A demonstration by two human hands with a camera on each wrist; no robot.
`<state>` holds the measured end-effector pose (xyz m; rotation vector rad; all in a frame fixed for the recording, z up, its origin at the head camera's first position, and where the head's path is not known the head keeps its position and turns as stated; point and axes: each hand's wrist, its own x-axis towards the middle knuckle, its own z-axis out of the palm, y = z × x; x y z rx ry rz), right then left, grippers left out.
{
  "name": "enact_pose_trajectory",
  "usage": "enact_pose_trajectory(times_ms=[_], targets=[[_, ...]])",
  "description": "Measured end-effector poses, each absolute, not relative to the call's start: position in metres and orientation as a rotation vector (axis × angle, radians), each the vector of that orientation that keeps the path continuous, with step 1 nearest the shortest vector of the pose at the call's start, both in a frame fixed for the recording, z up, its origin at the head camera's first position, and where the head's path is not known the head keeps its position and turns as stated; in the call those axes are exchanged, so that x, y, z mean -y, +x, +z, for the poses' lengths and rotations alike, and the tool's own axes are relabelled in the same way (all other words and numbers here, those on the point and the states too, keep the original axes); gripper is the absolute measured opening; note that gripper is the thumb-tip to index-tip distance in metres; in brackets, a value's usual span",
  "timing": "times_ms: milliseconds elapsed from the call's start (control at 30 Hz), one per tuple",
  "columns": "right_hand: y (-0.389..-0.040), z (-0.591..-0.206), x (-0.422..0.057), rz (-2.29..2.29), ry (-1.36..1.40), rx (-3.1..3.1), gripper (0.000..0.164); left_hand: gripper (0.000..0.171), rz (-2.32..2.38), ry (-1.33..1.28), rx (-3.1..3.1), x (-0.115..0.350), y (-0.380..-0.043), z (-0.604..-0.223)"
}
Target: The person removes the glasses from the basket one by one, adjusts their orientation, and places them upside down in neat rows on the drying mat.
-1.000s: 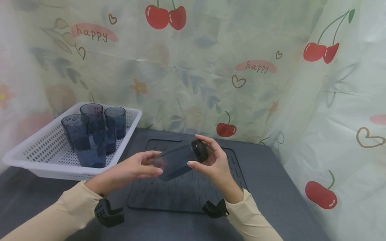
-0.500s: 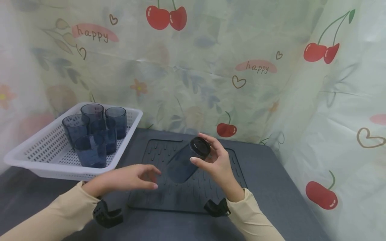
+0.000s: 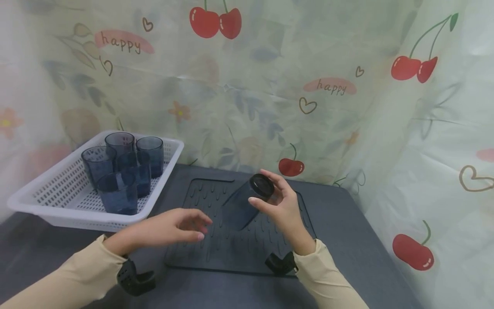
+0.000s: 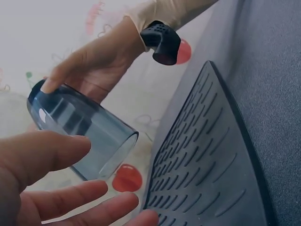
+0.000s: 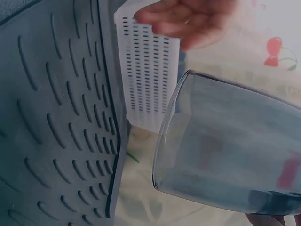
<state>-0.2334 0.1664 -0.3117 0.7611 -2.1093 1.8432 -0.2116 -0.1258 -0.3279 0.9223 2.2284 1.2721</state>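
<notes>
My right hand (image 3: 283,210) grips a blue-tinted drinking glass (image 3: 241,208) around its thick dark base. The glass is tilted, with its base up toward the right and its mouth down to the left, above a dark ridged drying mat (image 3: 204,253). In the left wrist view the thumb and fingers pinch the base end of the glass (image 4: 89,127). To the left of the glass, my left hand (image 3: 166,227) hovers with fingers spread loosely and nothing in them. The right wrist view shows the wide rim of the glass (image 5: 225,146) with a gap to the left hand (image 5: 193,19).
A white perforated plastic basket (image 3: 42,208) stands on the left, with several blue-tinted glasses (image 3: 119,197) upright inside. The dark grey tabletop (image 3: 339,240) runs around the mat. A cherry-print curtain (image 3: 247,94) hangs behind and at the sides.
My left hand has let go of the glass and drawn back a little to the left. The right hand has tipped the glass more steeply, mouth downward, and shifted slightly right.
</notes>
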Motion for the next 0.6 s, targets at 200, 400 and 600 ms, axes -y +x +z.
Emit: enact_pose_trajectory(times_ms=[200,400,600], targets=[[-0.238,-0.313,-0.171,1.791,0.719,2.133,0.064,0.039,1.307,0.937,-2.218,0.128,-0.212,-0.331],[-0.243,-0.315,-0.177,1.721,0.663,2.202,0.064,0.038,1.324,0.914,-2.232,0.129,-0.212,-0.334],[-0.249,-0.315,-0.182,1.682,0.592,2.242,0.064,0.039,1.365,0.908,-2.193,0.13,-0.212,-0.334]])
